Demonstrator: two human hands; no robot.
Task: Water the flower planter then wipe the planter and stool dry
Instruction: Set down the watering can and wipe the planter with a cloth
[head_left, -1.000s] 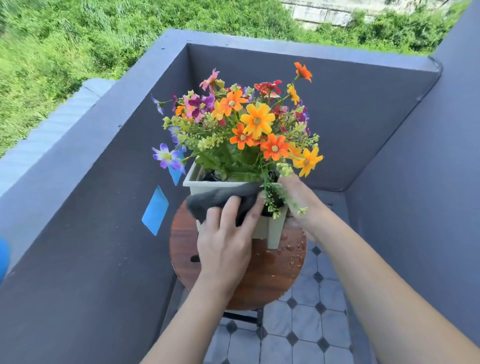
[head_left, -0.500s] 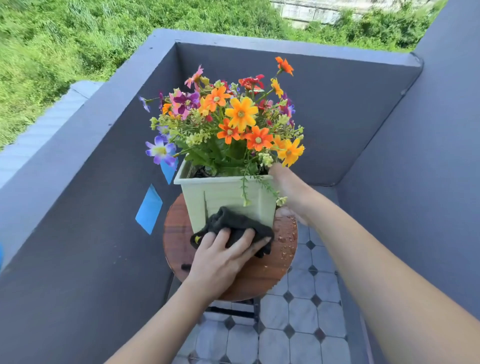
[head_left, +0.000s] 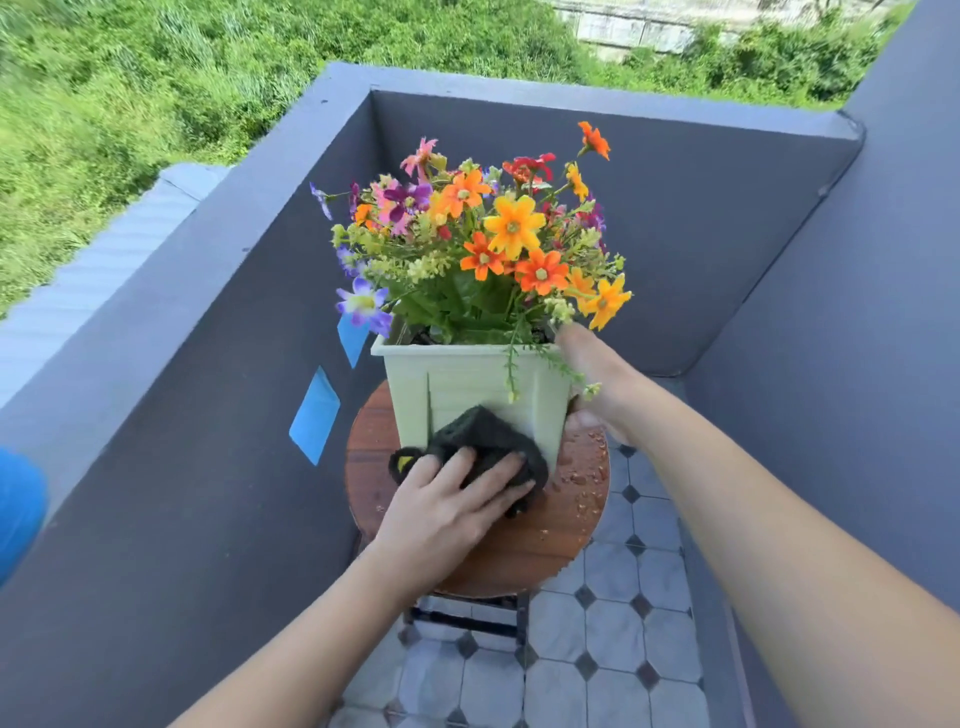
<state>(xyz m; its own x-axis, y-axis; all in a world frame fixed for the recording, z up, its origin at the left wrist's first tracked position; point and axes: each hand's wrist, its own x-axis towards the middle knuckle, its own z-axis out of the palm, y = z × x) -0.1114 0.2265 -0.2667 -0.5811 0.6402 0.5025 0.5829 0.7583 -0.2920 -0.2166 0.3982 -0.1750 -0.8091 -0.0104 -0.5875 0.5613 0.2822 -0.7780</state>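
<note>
A pale green square planter full of orange, pink and purple flowers stands on a round brown wooden stool. My left hand presses a dark grey cloth flat against the lower front face of the planter. My right hand grips the planter's right side near the rim, partly hidden by trailing stems. Water drops lie on the stool's right part.
Dark grey balcony walls close in on the left, back and right. Two blue tape pieces stick to the left wall. A blue object shows at the left edge. Grey tiled floor lies below the stool.
My left hand has slid the cloth down from the planter's front rim to its lower front face. The right hand has stayed on the planter's right side.
</note>
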